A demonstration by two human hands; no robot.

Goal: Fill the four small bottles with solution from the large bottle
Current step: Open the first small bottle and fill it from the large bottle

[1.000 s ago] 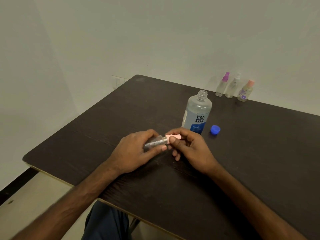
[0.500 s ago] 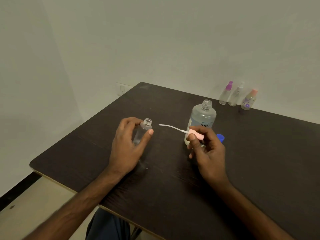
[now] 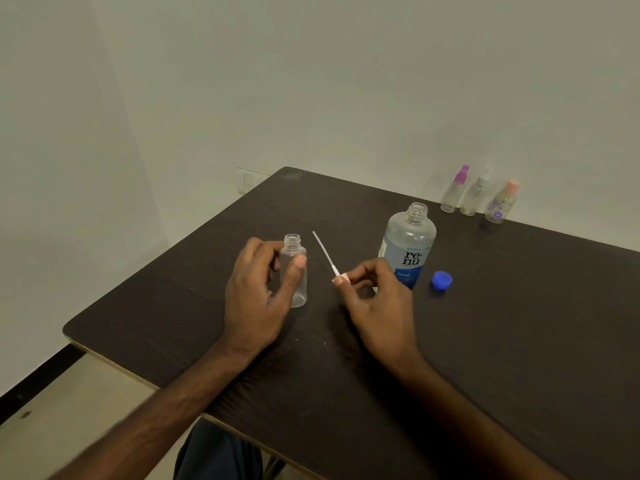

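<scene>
My left hand (image 3: 258, 296) grips a small clear bottle (image 3: 295, 258), upright on the dark table (image 3: 519, 323), its neck uncapped. My right hand (image 3: 377, 299) pinches the pink spray cap (image 3: 341, 279) of that bottle, its thin white tube (image 3: 323, 251) pointing up and left, clear of the bottle. The large solution bottle (image 3: 408, 247) stands uncapped just right of my right hand, with its blue cap (image 3: 442, 280) lying beside it. Three more small spray bottles stand capped at the back edge: purple-topped (image 3: 454, 190), white-topped (image 3: 475, 195) and orange-topped (image 3: 502, 204).
The table's near edge and left corner lie close to my forearms. A white wall runs behind the table, with a wall socket (image 3: 247, 181) near the back left corner. Floor shows at the lower left.
The spray cap came off the small bottle and its tube was drawn out. My left hand stood the bottle upright to the left; my right hand carried the cap to the right.
</scene>
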